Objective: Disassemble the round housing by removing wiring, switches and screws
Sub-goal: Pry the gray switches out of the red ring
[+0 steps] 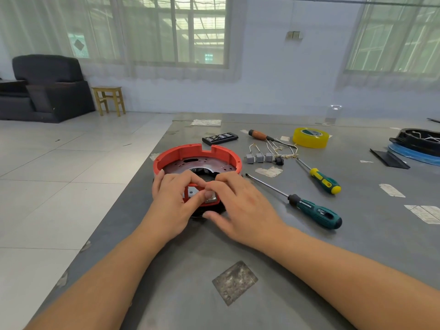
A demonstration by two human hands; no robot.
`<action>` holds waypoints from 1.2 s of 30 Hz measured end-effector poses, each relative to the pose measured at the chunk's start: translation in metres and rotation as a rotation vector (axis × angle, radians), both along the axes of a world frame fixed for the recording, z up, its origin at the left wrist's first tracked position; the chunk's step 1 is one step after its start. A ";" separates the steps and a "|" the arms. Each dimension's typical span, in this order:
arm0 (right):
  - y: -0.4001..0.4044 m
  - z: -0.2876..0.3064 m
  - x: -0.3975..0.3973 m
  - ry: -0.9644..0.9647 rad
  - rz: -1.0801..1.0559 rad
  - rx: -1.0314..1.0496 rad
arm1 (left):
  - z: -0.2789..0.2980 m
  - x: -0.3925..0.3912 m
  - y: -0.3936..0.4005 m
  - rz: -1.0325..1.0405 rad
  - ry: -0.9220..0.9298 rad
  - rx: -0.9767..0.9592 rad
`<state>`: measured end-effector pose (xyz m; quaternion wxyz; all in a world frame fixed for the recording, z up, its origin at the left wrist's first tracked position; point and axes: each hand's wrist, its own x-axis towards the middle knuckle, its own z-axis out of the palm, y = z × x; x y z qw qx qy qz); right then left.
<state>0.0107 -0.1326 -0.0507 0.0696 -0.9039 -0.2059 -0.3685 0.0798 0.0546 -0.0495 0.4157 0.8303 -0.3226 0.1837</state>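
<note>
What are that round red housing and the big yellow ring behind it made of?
The round red housing looks like moulded plastic: matt, with a notched rim. The plate inside seems metal, dull and punched with holes. The yellow ring appears to be a glossy, translucent roll of plastic tape.

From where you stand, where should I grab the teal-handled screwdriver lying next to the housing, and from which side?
Take the teal-handled screwdriver by its thick handle, probably coming from above and the right with the right hand. It lies flat on the table, handle at the near right, thin shaft pointing toward the red housing. The handle is clear of other tools; the shaft is too slim for a firm grip.
</note>
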 end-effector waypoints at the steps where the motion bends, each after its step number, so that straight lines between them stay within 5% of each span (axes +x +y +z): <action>1: 0.004 0.002 0.004 -0.001 0.011 0.024 | 0.001 0.000 0.000 0.004 0.007 0.004; 10: 0.003 -0.002 0.013 0.033 0.133 0.337 | 0.003 -0.003 0.002 -0.019 0.018 -0.033; 20: 0.001 0.005 -0.006 0.250 0.317 1.014 | 0.012 -0.022 -0.003 -0.043 -0.154 0.032; 26: -0.004 0.009 -0.007 0.359 0.292 0.982 | 0.011 -0.021 -0.005 -0.050 -0.091 -0.044; 30: -0.020 0.017 -0.009 0.349 0.213 0.715 | 0.012 -0.020 -0.004 -0.059 -0.085 -0.023; 36: -0.030 0.014 -0.001 0.615 0.414 1.140 | 0.012 -0.021 -0.005 -0.083 -0.065 -0.029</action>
